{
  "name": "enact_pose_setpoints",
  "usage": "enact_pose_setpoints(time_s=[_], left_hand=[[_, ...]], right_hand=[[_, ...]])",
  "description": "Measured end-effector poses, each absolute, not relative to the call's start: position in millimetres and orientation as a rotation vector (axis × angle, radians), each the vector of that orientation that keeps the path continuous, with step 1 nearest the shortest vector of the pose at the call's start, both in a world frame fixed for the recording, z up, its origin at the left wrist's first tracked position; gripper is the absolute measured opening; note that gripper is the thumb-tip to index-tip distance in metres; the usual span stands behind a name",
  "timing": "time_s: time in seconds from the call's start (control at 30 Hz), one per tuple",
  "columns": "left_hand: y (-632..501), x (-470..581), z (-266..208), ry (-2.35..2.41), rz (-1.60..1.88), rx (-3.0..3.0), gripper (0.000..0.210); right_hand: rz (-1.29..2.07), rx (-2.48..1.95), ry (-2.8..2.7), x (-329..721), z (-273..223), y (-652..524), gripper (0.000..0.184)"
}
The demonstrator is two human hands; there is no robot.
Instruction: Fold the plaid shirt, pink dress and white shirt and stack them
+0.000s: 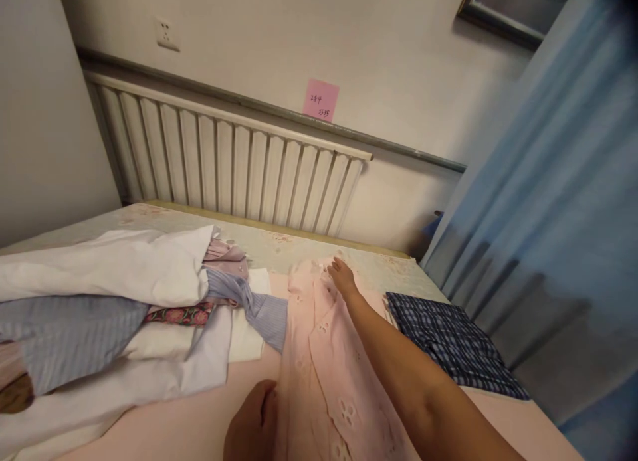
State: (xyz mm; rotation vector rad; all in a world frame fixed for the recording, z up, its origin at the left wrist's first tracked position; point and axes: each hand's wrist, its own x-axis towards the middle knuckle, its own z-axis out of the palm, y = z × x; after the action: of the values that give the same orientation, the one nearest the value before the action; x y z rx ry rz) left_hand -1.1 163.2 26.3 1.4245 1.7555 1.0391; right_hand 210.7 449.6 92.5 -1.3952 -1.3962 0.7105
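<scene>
Bare right hand (343, 277), bare forearm (413, 374), bare left hand (253, 421)

A garment (299, 361) runs from near to far across the middle of the bed (174, 434). Left of it is a pile of clothes (144, 341), one sleeve (266, 318) reaching its edge; right of it, a cloth (453, 345). Behind the bed is a radiator (229, 152), a note (321, 100) on the wall (239, 42) above; a curtain (548, 202) hangs at the right.
</scene>
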Motion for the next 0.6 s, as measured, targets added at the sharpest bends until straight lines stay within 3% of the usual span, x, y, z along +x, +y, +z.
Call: enact_pose_setpoints(time_s=[0.6], left_hand=[[160,0,34,1.695,0.955,1.548,0.029]], right_hand=[[0.255,-1.987,-1.532,365,39,190,0.034]])
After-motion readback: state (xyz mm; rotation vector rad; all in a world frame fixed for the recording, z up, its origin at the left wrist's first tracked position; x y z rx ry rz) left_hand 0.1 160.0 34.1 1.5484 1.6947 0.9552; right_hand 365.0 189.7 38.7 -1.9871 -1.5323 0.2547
